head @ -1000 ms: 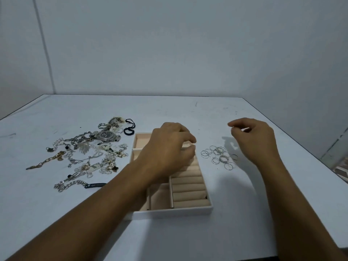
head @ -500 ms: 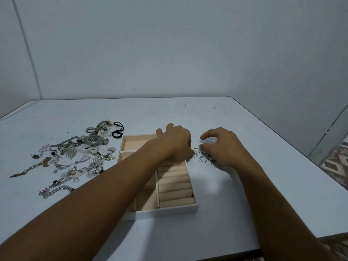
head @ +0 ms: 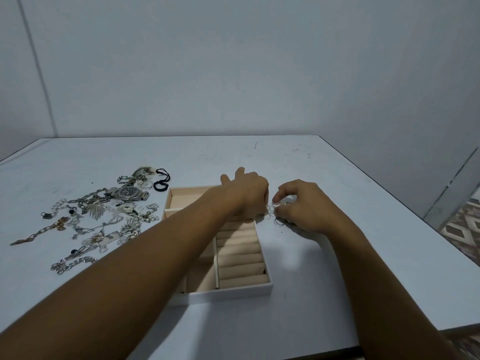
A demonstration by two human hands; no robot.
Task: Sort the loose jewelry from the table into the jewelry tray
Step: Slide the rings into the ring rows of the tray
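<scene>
- Pale table [head: 337, 255] carries the jewelry tray [head: 228, 294] at centre, with chains [head: 104, 216] and a watch [head: 128, 192] heaped to its left.
- Thin rings [head: 270, 213] lie just right of the tray's far corner.
- Left hand [head: 249, 193] and right hand [head: 304, 209] meet over them, fingers curled; whether either pinches a ring cannot be told.

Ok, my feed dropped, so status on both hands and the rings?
Left hand down on rings beside jewelry tray, grip hidden. Right hand pinching one. Left forearm crosses over the tray.
</scene>
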